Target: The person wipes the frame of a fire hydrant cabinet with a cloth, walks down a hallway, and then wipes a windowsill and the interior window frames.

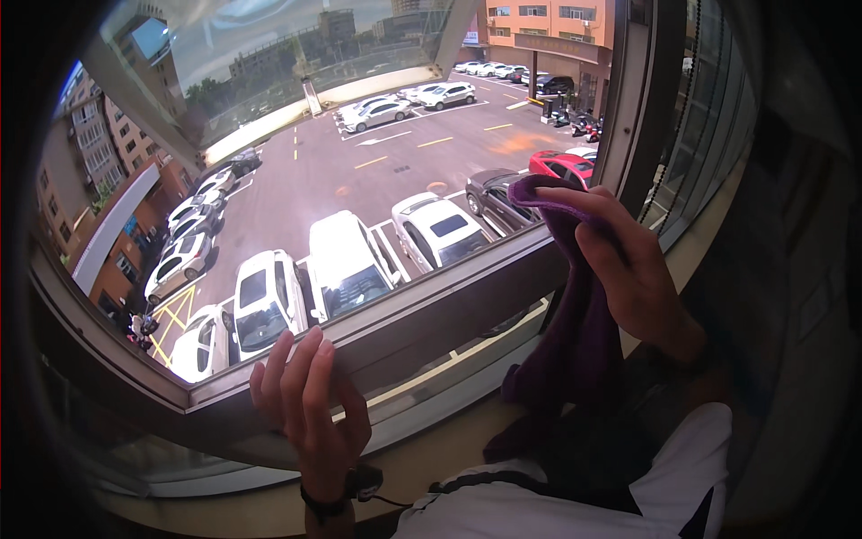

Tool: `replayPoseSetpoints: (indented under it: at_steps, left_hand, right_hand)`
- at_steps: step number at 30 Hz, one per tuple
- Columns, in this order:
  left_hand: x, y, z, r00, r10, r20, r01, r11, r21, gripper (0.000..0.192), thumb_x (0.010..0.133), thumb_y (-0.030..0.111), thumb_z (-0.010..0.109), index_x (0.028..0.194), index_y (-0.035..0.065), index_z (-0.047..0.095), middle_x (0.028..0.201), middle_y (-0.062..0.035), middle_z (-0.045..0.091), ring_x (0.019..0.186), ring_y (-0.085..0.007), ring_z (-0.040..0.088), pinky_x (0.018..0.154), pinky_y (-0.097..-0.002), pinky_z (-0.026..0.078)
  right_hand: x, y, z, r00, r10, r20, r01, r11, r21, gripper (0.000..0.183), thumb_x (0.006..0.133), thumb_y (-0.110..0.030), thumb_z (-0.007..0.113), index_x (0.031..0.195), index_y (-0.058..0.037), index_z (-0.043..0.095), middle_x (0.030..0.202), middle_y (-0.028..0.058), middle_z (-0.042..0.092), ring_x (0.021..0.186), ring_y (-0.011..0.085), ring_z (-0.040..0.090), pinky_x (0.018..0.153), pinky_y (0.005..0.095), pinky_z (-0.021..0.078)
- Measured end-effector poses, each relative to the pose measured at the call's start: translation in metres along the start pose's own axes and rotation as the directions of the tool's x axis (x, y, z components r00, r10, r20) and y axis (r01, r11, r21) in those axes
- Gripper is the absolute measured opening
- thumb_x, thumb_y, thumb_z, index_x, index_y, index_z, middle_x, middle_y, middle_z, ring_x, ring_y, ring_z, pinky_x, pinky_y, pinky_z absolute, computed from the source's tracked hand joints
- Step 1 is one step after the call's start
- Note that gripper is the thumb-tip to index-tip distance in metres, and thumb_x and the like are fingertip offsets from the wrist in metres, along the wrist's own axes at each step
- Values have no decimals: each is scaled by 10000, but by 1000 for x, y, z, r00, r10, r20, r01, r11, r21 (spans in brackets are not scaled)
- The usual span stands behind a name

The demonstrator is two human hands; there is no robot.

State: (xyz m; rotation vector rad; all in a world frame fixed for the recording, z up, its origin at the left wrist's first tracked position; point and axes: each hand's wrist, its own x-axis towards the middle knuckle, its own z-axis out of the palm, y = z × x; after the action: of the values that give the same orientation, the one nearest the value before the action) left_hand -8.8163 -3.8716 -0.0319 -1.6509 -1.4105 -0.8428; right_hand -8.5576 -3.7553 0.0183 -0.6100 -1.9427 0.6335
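A purple cloth hangs from my right hand, pinched between thumb and fingers near the right end of the window frame's lower bar. Its folded upper edge sticks out past my fingertips, and the rest drops in loose folds below the bar. My left hand is at the same bar, further left, its fingers spread and holding nothing. Whether those fingertips touch the bar I cannot tell. A dark strap with a small device is around my left wrist.
An outward-tilted window sash spans the opening above. Beyond the frame, well below, lies a parking lot with several cars. A beaded blind chain hangs at the right. Below the frame runs a pale sill. A cable leads from the wrist device.
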Motion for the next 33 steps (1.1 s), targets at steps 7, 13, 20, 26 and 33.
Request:
replayPoseSetpoints:
  at_steps: [7,13,20,26,33]
  left_hand:
    - [-9,-4,7,998,48,-35,-48,999,-2,387,699,0,526,1080,58,497,1048,-91,547,983,-244,517,907,-409,298]
    - [-18,-5,8,998,54,19,-54,998,-18,373,735,23,516,1105,42,477,1065,-133,533,990,-276,503,923,-447,284]
    - [-22,0,11,998,45,-38,-46,999,-7,380,705,8,529,1079,63,505,1032,-99,552,925,-238,529,875,-404,300]
    - [-25,4,16,998,42,-51,-42,999,5,389,701,-2,518,1084,68,499,1025,-100,551,918,-236,525,868,-402,296]
    - [-28,-1,21,997,43,-66,-43,999,3,440,673,-17,524,1101,74,479,1040,-99,532,914,-237,516,842,-401,299]
  right_hand:
    - [-4,4,52,913,-383,140,407,877,-255,327,743,-7,570,1066,26,532,879,105,450,788,216,495,718,297,430]
    - [-12,9,63,849,-479,225,528,736,-425,367,641,21,577,1002,78,539,866,105,445,802,222,501,719,308,456]
    - [-26,24,39,908,-377,181,407,697,-590,370,624,41,584,992,54,543,824,102,430,729,225,508,657,308,461]
    - [-22,28,43,917,-371,148,391,760,-520,334,623,60,590,954,47,545,799,102,420,715,229,505,642,303,460]
    - [-9,18,61,812,-470,346,584,672,-455,251,648,13,565,880,98,524,798,101,433,727,204,504,656,280,463]
